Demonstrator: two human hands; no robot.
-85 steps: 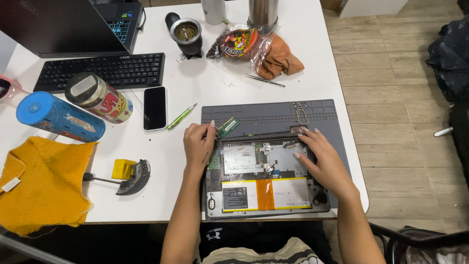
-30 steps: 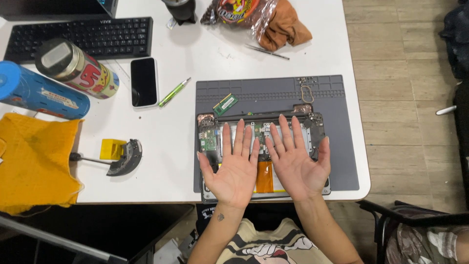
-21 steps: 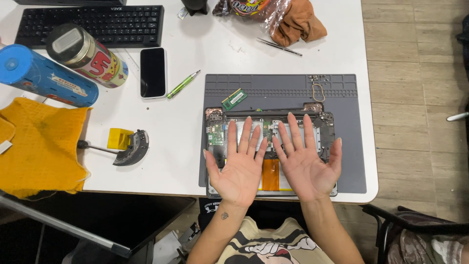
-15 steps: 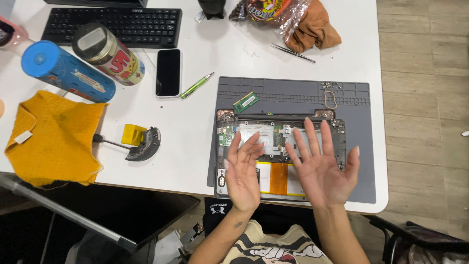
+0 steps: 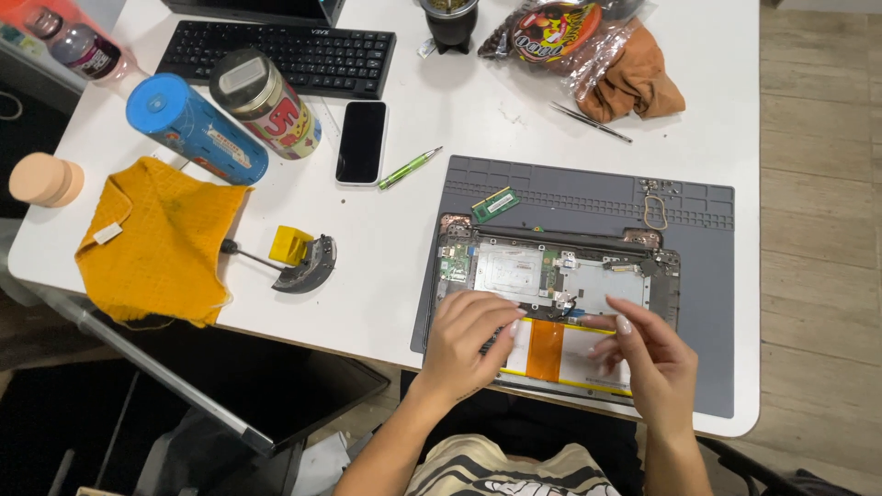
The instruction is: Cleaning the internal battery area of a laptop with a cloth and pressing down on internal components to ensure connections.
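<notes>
The opened laptop (image 5: pixel 559 303) lies on a grey mat (image 5: pixel 588 188) at the worktop's (image 5: pixel 441 119) near edge. Left hand (image 5: pixel 467 342) and right hand (image 5: pixel 654 363) hover above, fingers loosely curled, hiding its front; whether they hold anything is unclear.

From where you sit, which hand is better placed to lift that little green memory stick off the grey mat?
Probably the left hand. It rests on the open laptop's left side, below the green memory stick at the mat's upper left. The right hand hovers further right and would have to cross over.
</notes>
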